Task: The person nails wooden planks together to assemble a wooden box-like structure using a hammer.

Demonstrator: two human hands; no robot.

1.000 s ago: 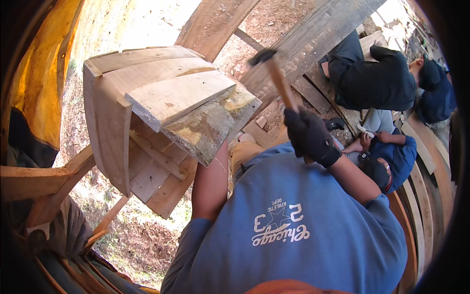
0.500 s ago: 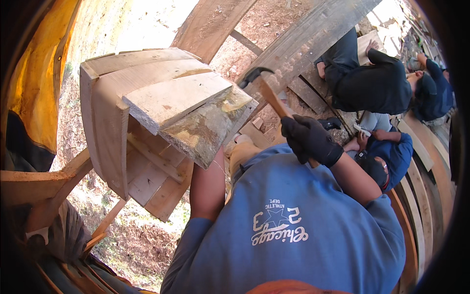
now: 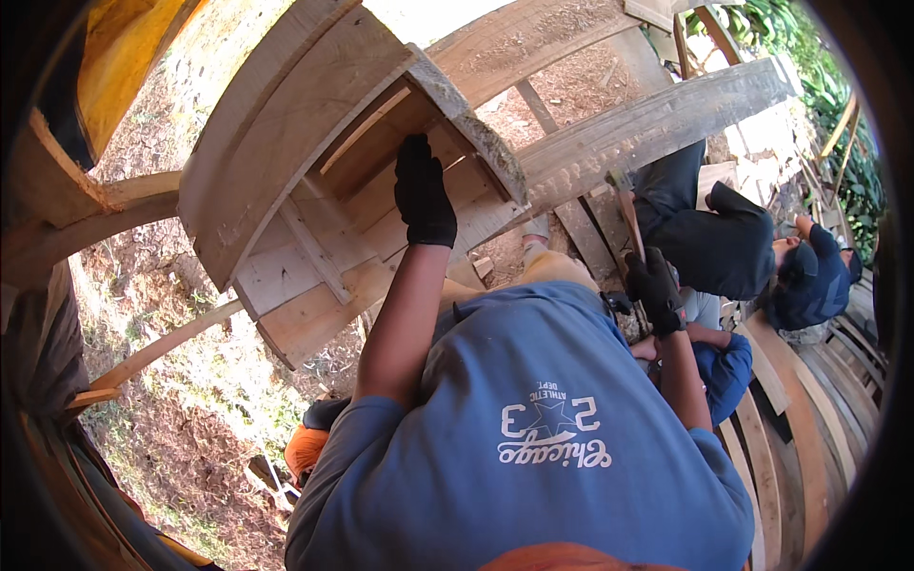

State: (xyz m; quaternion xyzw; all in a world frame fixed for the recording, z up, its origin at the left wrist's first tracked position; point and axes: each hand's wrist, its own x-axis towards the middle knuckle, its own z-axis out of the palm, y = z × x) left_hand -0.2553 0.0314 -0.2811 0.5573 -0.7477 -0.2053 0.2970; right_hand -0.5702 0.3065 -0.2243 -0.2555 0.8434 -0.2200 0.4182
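A curved wooden box (image 3: 295, 124), built of pale planks, stands in front of me at the left, its hollow side facing me. My left hand (image 3: 425, 195), in a black glove, reaches into the hollow with its fingers stretched out. Whether the fingertips touch the inner boards, I cannot tell. Out to the right, my right hand (image 3: 655, 293), also gloved in black, is closed around the wooden handle of a hammer (image 3: 631, 221). The hammer's head points away from me, apart from the box. A rough-edged board (image 3: 473, 124) forms the box's right rim.
A long grey plank (image 3: 657, 119) crosses behind the box, and a brown plank (image 3: 533, 43) lies beyond it. Two people sit at the right, one in dark clothes (image 3: 714, 224) close to the hammer. Several curved boards (image 3: 800, 419) lie at the lower right. A yellow sheet (image 3: 129, 71) hangs at the upper left.
The box has turned, so its hollow faces me more. My left hand, hidden behind it before, now shows inside. My right hand has carried the hammer right, away from the box.
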